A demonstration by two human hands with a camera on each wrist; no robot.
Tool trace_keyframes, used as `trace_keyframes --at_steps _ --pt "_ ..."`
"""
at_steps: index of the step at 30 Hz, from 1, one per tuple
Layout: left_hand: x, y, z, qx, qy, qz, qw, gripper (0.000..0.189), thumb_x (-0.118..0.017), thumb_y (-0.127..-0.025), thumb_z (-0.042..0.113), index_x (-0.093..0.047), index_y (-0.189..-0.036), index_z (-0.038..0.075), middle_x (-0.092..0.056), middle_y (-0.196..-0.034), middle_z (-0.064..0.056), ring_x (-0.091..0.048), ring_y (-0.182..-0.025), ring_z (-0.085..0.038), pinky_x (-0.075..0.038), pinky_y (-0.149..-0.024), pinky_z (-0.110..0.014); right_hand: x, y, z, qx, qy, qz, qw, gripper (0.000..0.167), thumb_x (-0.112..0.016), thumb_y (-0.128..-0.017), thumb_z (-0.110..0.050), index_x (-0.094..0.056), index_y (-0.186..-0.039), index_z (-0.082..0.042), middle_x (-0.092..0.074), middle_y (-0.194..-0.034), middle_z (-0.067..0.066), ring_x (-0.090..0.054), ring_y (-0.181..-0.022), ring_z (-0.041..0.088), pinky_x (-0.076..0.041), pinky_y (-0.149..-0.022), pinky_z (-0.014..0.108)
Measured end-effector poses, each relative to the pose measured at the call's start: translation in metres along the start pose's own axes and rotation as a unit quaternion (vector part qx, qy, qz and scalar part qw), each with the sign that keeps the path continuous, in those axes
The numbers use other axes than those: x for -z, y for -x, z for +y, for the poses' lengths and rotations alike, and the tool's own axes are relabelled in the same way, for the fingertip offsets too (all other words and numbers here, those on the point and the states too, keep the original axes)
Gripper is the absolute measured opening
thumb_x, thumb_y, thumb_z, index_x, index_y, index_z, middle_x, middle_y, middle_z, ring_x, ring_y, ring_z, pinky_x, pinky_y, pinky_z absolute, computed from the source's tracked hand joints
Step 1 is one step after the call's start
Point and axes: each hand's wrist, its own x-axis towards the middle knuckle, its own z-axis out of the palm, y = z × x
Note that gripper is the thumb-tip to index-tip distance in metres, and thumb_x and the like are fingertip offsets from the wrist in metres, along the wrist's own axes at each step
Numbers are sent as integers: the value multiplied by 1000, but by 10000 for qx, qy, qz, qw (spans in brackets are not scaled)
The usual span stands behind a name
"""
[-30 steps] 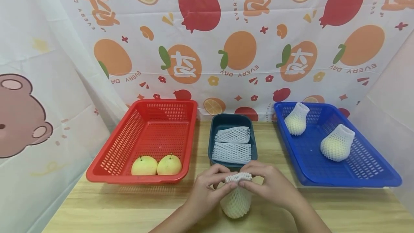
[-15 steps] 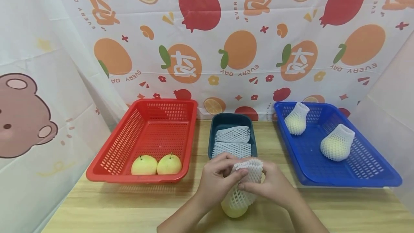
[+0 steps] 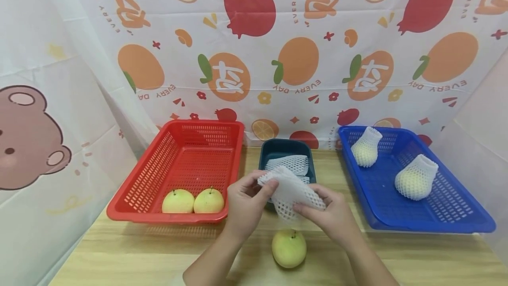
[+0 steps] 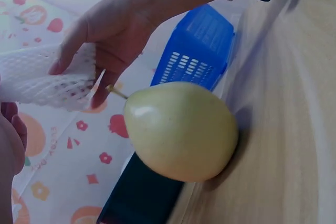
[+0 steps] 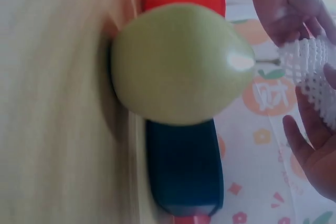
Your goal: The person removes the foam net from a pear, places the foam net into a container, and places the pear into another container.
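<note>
A bare yellow-green pear stands on the wooden table with its stem up, below both hands. Above it is a white foam net sleeve, stretched between the two hands. My left hand pinches the sleeve's left end between thumb and fingers. At the other end, my right hand grips it with the thumb on the near side. The left wrist view shows the pear close up, with the sleeve off to one side, clear of the fruit.
A red basket at left holds two bare pears. Behind the hands, a dark green tray contains more foam sleeves. At right, a blue basket holds two sleeved pears. A fruit-print cloth hangs behind.
The sleeve was around the pear a second ago; both hands have lifted it up and off, tilting it. The pear now stands uncovered on the table.
</note>
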Motion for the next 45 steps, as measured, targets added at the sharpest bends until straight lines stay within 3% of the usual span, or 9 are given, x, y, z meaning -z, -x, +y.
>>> trace_keyframes --at_steps 4,11,16,19,23,28,34,41,45 --pt "3 -3 -4 357 -29 218 9991 19 -74 -85 3 -72 -104 1 -72 -100 -13 -69 -84 -17 -60 -76 -31 10 -9 5 -184 -274 270 9991 37 -82 -81 -20 -69 -115 -12 -70 -112 8 -67 -97 19 -59 -77 30" --pt "7 -6 -24 1016 -511 239 9932 23 -77 -86 19 -71 -107 10 -72 -103 -7 -68 -91 -20 -58 -80 -27 23 -23 16 -552 -641 636 9944 44 -76 -87 -24 -62 -126 -9 -67 -118 6 -67 -99 16 -57 -82 24" --pt "7 -7 -39 1255 -1229 78 9844 43 -77 -86 22 -60 -125 14 -66 -112 -4 -60 -102 -18 -56 -80 -29 21 -37 30 -411 -505 663 9957 41 -74 -89 -22 -62 -126 -6 -68 -118 10 -67 -99 11 -55 -84 20" --pt "6 -6 -44 1136 -1883 -125 9754 62 -76 -86 21 -47 -140 17 -57 -128 -2 -53 -115 -18 -54 -88 -37 18 -45 40 -429 -296 596 9969 39 -73 -89 -19 -62 -124 -4 -68 -119 14 -66 -99 10 -54 -84 18" --pt "3 -3 -47 505 -2925 -436 9539 70 -75 -86 18 -40 -147 15 -45 -143 -4 -43 -132 -22 -46 -104 -45 14 -53 52 -452 388 532 9968 36 -74 -89 -16 -65 -122 -7 -69 -118 13 -67 -96 14 -54 -79 16" --pt "1 -2 -50 -294 -3828 -536 9218 69 -77 -85 19 -43 -145 11 -37 -149 -9 -36 -137 -26 -46 -106 -46 11 -58 60 -342 942 563 9934 34 -75 -86 -10 -68 -120 -10 -72 -106 12 -65 -82 17 -54 -66 20" --pt "1 -3 -57 -589 -4299 -897 8965 64 -77 -84 19 -49 -140 9 -43 -147 -10 -40 -135 -28 -39 -111 -48 10 -62 67 -296 1056 125 9939 42 -75 -86 -9 -64 -127 -11 -72 -101 11 -64 -79 17 -55 -66 22" --pt "0 1 -68 -954 -4861 -1371 8578 54 -74 -86 24 -54 -134 11 -43 -146 -12 -39 -137 -30 -34 -112 -55 7 -66 73 -305 1645 -258 9856 44 -75 -87 -16 -61 -130 -16 -63 -85 4 -57 -75 16 -50 -63 25" --pt "-1 3 -74 -1247 -5063 -1548 8391 38 -72 -88 25 -62 -122 13 -47 -141 -13 -41 -135 -29 -32 -111 -60 4 -67 70 -228 2207 -481 9739 42 -74 -88 -18 -62 -129 -15 -68 -97 7 -59 -84 20 -56 -74 35"
